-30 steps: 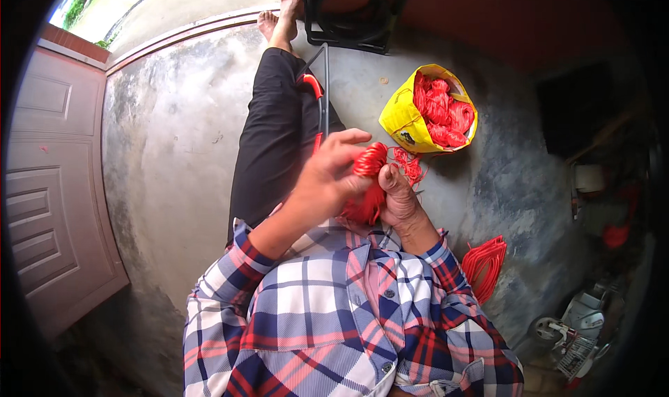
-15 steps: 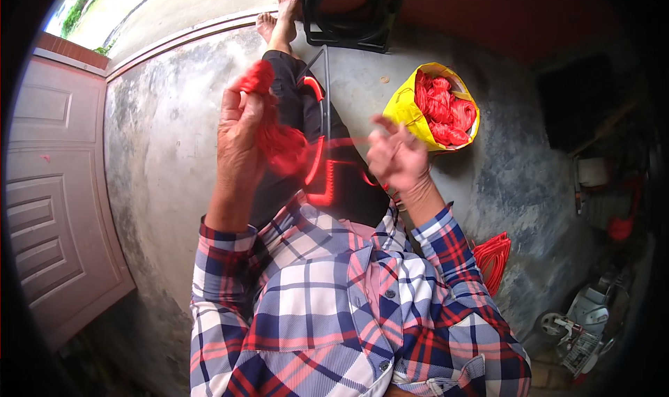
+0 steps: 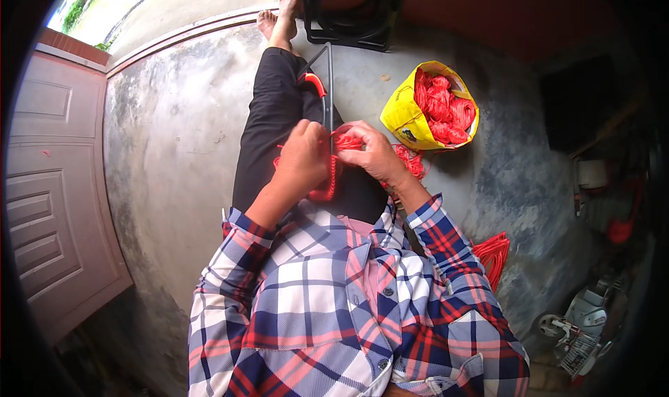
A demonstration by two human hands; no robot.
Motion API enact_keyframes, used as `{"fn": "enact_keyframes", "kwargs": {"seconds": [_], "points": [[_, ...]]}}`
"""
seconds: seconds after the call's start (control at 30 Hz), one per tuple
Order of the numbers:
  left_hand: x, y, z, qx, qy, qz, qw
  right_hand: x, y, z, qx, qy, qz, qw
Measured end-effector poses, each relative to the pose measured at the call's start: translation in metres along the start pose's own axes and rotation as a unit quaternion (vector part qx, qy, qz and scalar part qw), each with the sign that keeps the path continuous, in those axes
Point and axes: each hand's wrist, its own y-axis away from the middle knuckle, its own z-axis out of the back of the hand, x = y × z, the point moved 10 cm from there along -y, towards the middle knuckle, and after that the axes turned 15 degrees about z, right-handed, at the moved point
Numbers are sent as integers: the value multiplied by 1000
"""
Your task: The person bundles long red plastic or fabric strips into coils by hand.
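Observation:
A grey metal frame (image 3: 330, 83) lies over my black-trousered legs, with an orange-red curved part near its top and tight red cord wrapping (image 3: 328, 188) at its lower end. On the frame's left side my left hand (image 3: 305, 158) is closed, with red strands showing at its edge; its fingertips are partly hidden. Against the frame's right side, my right hand (image 3: 376, 153) grips a bundle of red cord (image 3: 348, 142) between thumb and fingers. Below that wrist, more loose red cord (image 3: 411, 161) lies beside my thigh.
A yellow bag (image 3: 401, 115) of red cord skeins stands on the concrete floor to the right. Further back is a red coil (image 3: 493, 254) near my right elbow. A black framed object (image 3: 354, 13) stands beyond my feet; a panelled door (image 3: 59, 181) is at left.
Both hands have come together at the frame. The red bundle, raised in my left hand before, is now in my right. Loose red cord now shows by the bag.

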Motion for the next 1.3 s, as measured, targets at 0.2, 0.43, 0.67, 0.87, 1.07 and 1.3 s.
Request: {"fn": "enact_keyframes", "kwargs": {"seconds": [0.2, 0.43, 0.67, 0.87, 1.07, 1.3], "points": [[62, -6, -23, 102, 401, 246, 877, 12, 27, 55, -253, -399, -34, 881], [35, 15, -59, 229, 505, 278, 784, 11, 41, 39, -239, -571, -55, 784], [38, -9, -60, 212, 411, 243, 853, 10, 47, 52, -292, -345, -25, 892], [53, -23, -62, 222, 442, 278, 823, 101, 81, 179, -407, -290, 141, 855], [52, -12, -60, 190, 448, 285, 826, 80, 154, 271, -543, -247, 135, 791], [53, -13, -68, 206, 441, 289, 824, -16, 33, 11, -139, -177, -160, 961]]}}
